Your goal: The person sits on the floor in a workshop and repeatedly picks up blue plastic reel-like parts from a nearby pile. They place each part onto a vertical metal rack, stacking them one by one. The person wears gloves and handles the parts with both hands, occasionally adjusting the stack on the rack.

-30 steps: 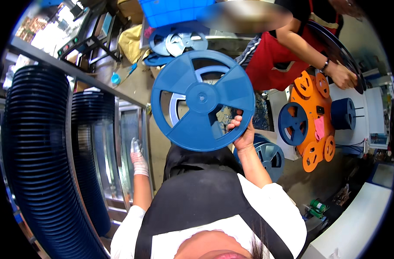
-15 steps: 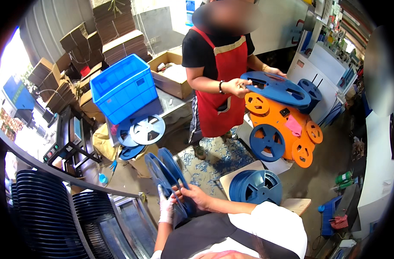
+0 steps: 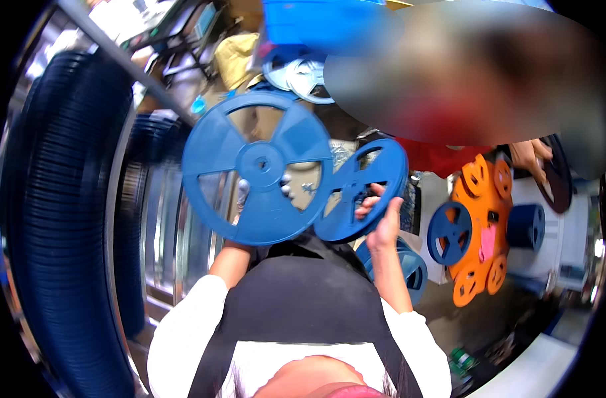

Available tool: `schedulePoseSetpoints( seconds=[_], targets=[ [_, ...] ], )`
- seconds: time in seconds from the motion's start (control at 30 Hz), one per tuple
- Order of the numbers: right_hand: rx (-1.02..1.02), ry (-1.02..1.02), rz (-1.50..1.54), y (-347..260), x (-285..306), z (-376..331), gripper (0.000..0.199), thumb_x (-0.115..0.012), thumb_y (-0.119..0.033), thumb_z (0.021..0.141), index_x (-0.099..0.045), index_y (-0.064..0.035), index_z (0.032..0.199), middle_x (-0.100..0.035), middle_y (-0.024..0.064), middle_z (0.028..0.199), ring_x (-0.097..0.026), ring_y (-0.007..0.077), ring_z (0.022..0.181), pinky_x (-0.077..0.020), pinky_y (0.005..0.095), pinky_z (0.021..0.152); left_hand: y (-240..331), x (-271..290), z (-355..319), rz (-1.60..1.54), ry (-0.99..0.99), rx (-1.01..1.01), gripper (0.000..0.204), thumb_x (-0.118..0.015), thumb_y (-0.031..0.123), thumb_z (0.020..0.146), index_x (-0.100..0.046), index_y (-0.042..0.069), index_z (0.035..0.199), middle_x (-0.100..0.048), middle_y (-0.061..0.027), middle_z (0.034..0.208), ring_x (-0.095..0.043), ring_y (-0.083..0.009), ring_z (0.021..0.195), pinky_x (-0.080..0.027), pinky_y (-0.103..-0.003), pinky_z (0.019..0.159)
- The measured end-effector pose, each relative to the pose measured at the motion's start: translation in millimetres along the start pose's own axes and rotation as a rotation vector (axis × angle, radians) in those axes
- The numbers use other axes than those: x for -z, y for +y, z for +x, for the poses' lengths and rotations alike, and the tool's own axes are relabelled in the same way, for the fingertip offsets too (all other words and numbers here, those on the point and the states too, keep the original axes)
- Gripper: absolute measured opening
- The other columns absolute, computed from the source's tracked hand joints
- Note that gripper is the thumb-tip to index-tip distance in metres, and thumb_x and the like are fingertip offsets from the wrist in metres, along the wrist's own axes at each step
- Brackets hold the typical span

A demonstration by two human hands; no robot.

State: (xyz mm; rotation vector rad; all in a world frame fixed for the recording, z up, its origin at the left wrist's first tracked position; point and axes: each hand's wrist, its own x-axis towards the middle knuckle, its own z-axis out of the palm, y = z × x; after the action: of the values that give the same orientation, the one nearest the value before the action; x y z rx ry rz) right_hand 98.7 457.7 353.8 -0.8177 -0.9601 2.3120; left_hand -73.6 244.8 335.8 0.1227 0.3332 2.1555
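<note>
A large blue reel faces me, held up by my left hand from behind. White-gloved fingertips show through its cut-outs; the palm is hidden. My right hand grips a second blue reel, tilted, its fingers curled through an opening and the thumb on the rim. This second reel's left edge meets or overlaps the first one's right edge; I cannot tell whether they touch. Below my right hand, more blue reels lie partly hidden behind my forearm.
Racks of dark blue reels stand at left behind a metal bar. A blurred co-worker's hand holds a dark reel over an orange fixture at right. A blue crate and pale reels are at the back.
The reels that were together in my hands are now apart, one in each hand, the left one turned to face me. My view has swung left. The co-worker now holds a dark reel.
</note>
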Motion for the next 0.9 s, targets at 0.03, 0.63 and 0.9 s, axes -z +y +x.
schedulePoseSetpoints(
  seconds=[0.03, 0.63, 0.9],
  targets=[
    [0.022, -0.064, -0.002, -2, 8, 1, 0.072, -0.030, -0.061, 0.092, -0.043, 0.0008, 0.128, -0.060, 0.0091, 0.082, -0.063, 0.0216, 0.069, -0.0513, 0.0337, 0.066, -1, 3, -3, -0.045, 0.015, 0.009, 0.083, -0.062, 0.059, 0.079, -0.036, 0.002, 0.134, -0.049, -0.0137, 0.121, -0.053, -0.0278, 0.104, -0.046, -0.039, 0.092],
    [0.129, 0.223, 0.231, -26, 72, 26, 0.054, -0.044, -0.051, 0.092, -0.051, -0.0042, 0.120, -0.044, -0.0017, 0.065, -0.040, 0.0092, 0.055, -0.0349, 0.0237, 0.050, 19, 11, -12, -0.229, -0.001, -0.070, 0.085, -0.065, 0.052, 0.080, -0.029, 0.002, 0.139, -0.046, -0.0178, 0.124, -0.052, -0.0262, 0.104, -0.042, -0.042, 0.097],
    [0.119, 0.168, 0.379, -18, 58, 38, 0.037, -0.042, -0.032, 0.097, -0.052, -0.0045, 0.118, -0.041, -0.0024, 0.065, -0.036, 0.0077, 0.053, -0.0324, 0.0225, 0.050, 49, 58, -42, -0.100, -0.049, -0.186, 0.092, -0.067, 0.050, 0.078, -0.023, -0.003, 0.140, -0.045, -0.0214, 0.127, -0.051, -0.0299, 0.111, -0.038, -0.043, 0.101]
  ],
)
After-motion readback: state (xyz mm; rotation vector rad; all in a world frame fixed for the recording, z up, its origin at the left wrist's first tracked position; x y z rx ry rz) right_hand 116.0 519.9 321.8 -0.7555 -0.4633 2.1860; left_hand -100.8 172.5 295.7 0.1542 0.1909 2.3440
